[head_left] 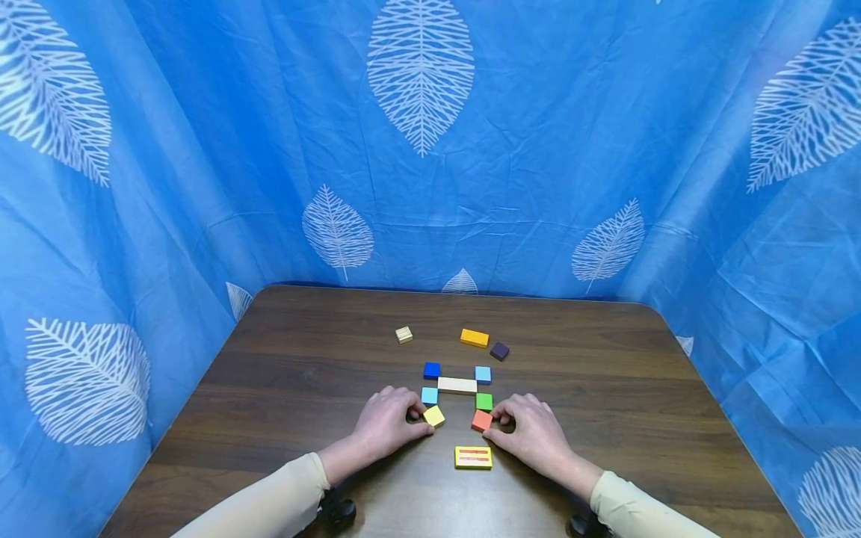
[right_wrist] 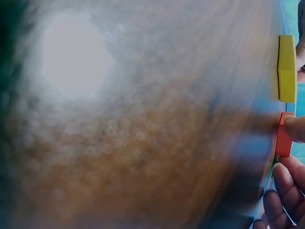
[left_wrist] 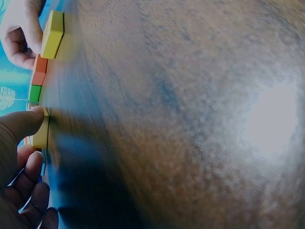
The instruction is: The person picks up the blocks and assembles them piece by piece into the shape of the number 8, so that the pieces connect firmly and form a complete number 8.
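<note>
My left hand [head_left: 390, 420] pinches a small pale yellow block [head_left: 434, 416] between thumb and fingers, near a light blue block [head_left: 429, 396]. On the other side, my right hand [head_left: 533, 432] has thumb and fingertips on a red-orange block [head_left: 481, 421], just in front of a green block [head_left: 483, 402]. Between the two sides lies a long cream block [head_left: 457, 385]. Behind it are a dark blue block [head_left: 432, 370] and another light blue block [head_left: 483, 375]. In the right wrist view, the thumb covers part of the red-orange block [right_wrist: 284, 143].
Nearer the person lies a yellow block with red stripes [head_left: 473, 458]. Farther back are a small cream block [head_left: 403, 335], an orange-yellow block [head_left: 474, 338] and a dark purple block [head_left: 500, 351]. A blue leaf-patterned curtain [head_left: 525, 149] surrounds the wooden table [head_left: 323, 344].
</note>
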Tool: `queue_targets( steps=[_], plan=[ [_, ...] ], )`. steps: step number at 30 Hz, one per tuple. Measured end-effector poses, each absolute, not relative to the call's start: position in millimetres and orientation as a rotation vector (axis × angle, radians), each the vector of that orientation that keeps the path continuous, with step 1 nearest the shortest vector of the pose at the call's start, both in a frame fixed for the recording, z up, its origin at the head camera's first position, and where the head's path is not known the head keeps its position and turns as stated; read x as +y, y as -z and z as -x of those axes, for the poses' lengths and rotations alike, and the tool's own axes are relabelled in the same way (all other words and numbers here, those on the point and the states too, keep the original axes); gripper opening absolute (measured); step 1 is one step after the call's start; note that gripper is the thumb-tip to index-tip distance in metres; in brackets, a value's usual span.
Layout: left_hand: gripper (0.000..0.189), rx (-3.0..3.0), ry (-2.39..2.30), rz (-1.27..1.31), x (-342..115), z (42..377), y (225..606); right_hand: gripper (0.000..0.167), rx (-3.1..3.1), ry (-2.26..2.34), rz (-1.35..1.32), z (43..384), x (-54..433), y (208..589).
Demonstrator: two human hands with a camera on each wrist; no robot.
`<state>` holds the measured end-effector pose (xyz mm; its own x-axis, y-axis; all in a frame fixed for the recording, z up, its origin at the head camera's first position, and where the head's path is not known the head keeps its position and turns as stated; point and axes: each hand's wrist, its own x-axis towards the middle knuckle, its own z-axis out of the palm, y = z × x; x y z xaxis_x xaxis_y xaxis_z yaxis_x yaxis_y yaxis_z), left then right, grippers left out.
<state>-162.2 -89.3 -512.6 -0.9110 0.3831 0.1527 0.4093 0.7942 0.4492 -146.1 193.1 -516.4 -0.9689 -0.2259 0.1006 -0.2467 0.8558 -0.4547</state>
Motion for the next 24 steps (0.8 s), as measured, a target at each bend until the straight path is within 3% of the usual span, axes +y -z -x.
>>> queue_targets(
  steps=[24],
  plan=[
    [0.026,-2.95,0.768,0.622,-90.8,162.2,512.3,0.024,-2.959,-0.74,-0.386,145.4,194.3,518.0]
  ],
)
